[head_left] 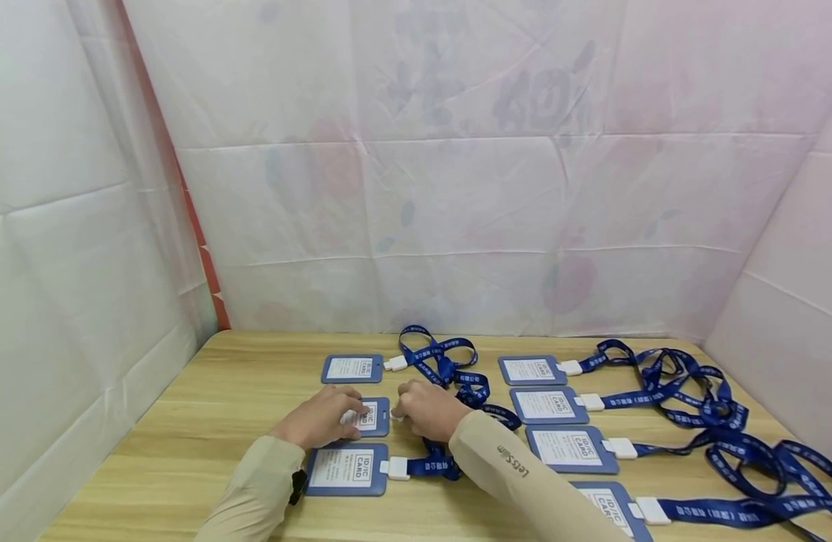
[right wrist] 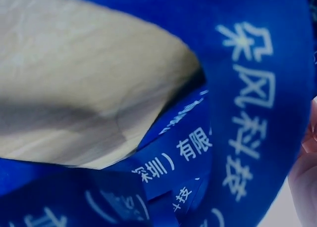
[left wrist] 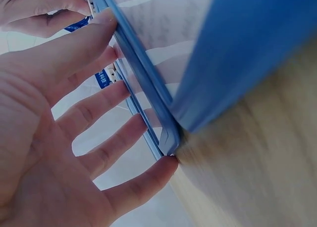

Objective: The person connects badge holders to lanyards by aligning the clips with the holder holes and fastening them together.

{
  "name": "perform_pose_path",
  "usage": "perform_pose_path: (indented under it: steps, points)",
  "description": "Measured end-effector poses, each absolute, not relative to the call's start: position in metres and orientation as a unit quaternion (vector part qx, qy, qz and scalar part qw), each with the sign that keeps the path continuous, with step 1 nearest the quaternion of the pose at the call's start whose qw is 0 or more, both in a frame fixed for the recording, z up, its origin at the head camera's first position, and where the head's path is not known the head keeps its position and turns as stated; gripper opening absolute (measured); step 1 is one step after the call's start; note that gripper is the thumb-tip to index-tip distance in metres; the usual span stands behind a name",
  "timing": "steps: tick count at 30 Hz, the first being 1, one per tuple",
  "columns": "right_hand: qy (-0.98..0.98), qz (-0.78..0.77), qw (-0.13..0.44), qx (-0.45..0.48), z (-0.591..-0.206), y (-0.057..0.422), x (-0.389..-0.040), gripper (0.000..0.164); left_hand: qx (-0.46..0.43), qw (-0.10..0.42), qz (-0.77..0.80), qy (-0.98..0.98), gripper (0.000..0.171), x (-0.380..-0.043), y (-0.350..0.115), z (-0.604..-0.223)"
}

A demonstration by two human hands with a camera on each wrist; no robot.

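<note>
My left hand [head_left: 318,418] holds a blue ID badge holder [head_left: 373,427], the middle one of the left column, with thumb and fingers at its edges. In the left wrist view its fingers [left wrist: 111,150] spread along the holder's edge. Just right of that holder, my right hand [head_left: 431,409] pinches the white clip [head_left: 395,415] of a blue lanyard, mostly hidden by the fingers. The right wrist view is largely filled by a printed lanyard strap [right wrist: 250,113]. Above and below lie two more badge holders, the upper one [head_left: 351,368] and the lower one [head_left: 348,470], each beside a white clip.
On the right of the wooden table [head_left: 165,452], several badge holders [head_left: 550,405] form a second column, their blue lanyards [head_left: 687,391] loosely coiled to the right. More lanyard coils [head_left: 443,361] lie between the columns. White cloth walls [head_left: 456,203] enclose the back and sides.
</note>
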State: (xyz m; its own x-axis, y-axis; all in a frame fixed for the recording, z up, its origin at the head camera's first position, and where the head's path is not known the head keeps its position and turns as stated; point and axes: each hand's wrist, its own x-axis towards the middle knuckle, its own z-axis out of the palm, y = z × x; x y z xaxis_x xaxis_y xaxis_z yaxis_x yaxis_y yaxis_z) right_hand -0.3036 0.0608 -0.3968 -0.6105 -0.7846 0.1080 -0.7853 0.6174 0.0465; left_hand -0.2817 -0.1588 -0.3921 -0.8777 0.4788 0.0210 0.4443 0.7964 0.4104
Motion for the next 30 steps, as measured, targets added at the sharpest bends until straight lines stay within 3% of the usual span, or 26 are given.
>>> perform_pose_path:
  steps: [30]
  points:
    - [-0.889, -0.014, 0.077, 0.451, -0.3989, 0.0576, -0.3046, 0.017, 0.274, 0.032, 0.182, 0.944, 0.026, -0.2832, -0.1527, -0.3915]
